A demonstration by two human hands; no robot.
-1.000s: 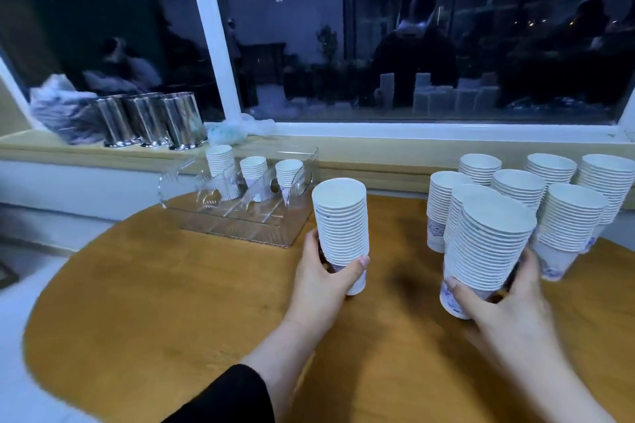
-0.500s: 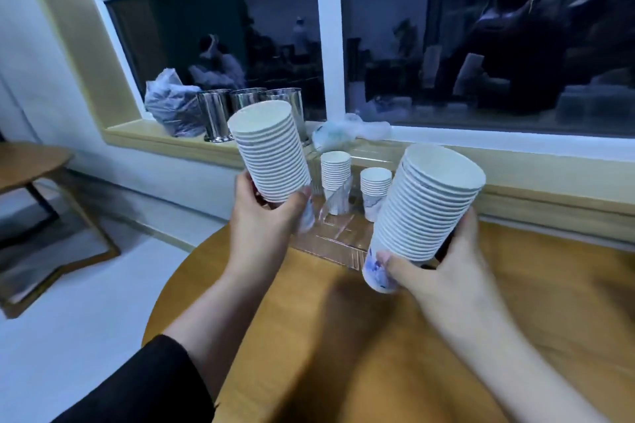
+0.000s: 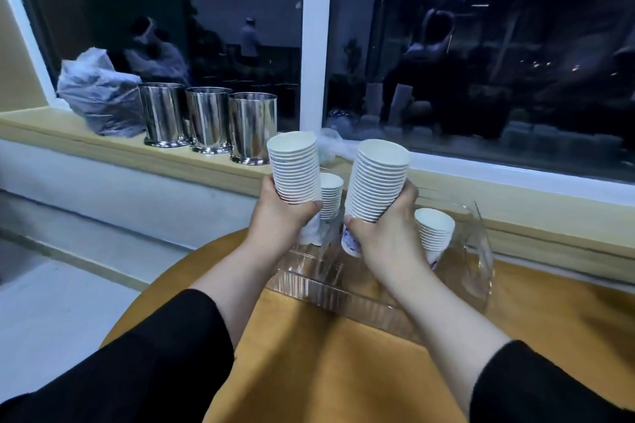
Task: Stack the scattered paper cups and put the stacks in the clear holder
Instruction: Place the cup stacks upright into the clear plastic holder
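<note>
dark window glass (image 3: 481, 62) fills the back of the room, split by a white frame (image 3: 318, 38), and below it runs a pale yellow sill (image 3: 103, 142) with three shiny metal canisters (image 3: 208, 120) lined up next to a crumpled plastic bag (image 3: 98, 96). round wooden table (image 3: 326, 354) sits right up against the wall under the sill, and near its far edge rests the clear holder (image 3: 477, 251), a see-through tray with a ribbed front wall. both arms reach out over it in black sleeves (image 3: 165, 354). left hand (image 3: 280, 220) has its fingers and thumb wrapped around the lower part of a tall stack of white paper cups (image 3: 295, 166), held upright above the left end of the holder. right hand (image 3: 386, 237) is curled the same way around a second stack (image 3: 378, 178), which leans a little to the right; the blue print on its bottom cup shows just under the thumb. the two held stacks are close but apart. behind and between them a shorter stack (image 3: 331, 196) stands in the holder, and another short stack (image 3: 434, 228) stands in it just to the right of the right hand, partly hidden by the wrist. whether the bottoms of the held stacks touch the holder is hard to tell, as the hands cover them. some thin clear plastic wrap (image 3: 330, 148) lies on the sill behind the cups.
</note>
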